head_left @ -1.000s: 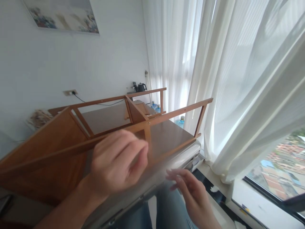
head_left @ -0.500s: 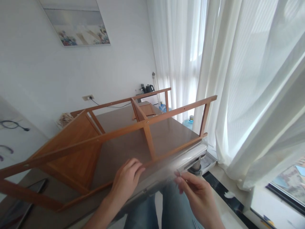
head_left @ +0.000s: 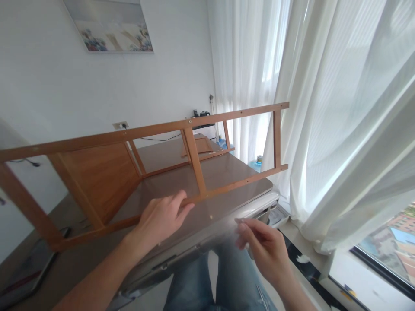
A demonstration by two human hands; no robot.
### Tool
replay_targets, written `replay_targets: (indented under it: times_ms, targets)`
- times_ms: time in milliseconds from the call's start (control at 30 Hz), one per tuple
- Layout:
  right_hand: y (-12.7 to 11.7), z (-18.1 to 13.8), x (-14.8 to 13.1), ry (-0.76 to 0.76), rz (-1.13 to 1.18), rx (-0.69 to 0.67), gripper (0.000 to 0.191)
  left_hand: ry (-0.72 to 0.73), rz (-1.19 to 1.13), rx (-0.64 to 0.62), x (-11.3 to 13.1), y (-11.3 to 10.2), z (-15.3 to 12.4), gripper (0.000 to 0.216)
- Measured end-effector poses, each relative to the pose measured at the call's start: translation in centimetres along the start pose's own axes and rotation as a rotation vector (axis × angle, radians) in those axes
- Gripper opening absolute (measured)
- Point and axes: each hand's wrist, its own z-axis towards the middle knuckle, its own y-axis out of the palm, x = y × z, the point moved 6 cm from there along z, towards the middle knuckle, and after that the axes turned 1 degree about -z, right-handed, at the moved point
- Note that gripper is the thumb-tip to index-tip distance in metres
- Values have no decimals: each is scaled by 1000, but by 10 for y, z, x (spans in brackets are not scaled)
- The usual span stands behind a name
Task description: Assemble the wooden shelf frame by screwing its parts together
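Observation:
A wooden shelf frame (head_left: 194,160) lies on its side on a brown table (head_left: 227,181). It has long rails, cross bars and a solid panel (head_left: 97,172) at its left end. My left hand (head_left: 162,216) rests on the frame's lower near rail, fingers laid along it and holding it. My right hand (head_left: 262,246) hovers just past the table's near edge, clear of the frame, with fingertips pinched together; what they hold is too blurred to name. A tiny pale piece (head_left: 211,217) lies on the table between my hands.
White curtains (head_left: 324,108) hang close on the right, with a window (head_left: 389,242) low behind them. A picture (head_left: 110,30) and a wall socket (head_left: 119,125) are on the far wall. A kettle (head_left: 202,114) stands at the back. A dark flat device (head_left: 29,272) lies at the table's left.
The frame's near side has tipped up, so its top rail stands higher. My left hand came down from in front of the camera onto the lower rail. My right hand barely shifted.

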Motion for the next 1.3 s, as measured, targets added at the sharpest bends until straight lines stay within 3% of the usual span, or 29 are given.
replay_targets:
  times_ms: [100,233,500,767,1300]
  targets:
    - [7,22,-26,-222,-239,-11,21,11,101,42,-4,-25,10,46]
    - [26,55,-55,-450,-521,-62,21,14,177,88,-12,-42,23,58]
    - [49,102,-80,-723,-695,-77,23,13,114,128,-23,-57,41,58]
    - [60,127,-98,-762,-558,-91,21,8,41,218,-30,-71,53,54]
    - [69,129,-103,-829,-746,-141,23,50,-10,269,-28,-69,51,53]
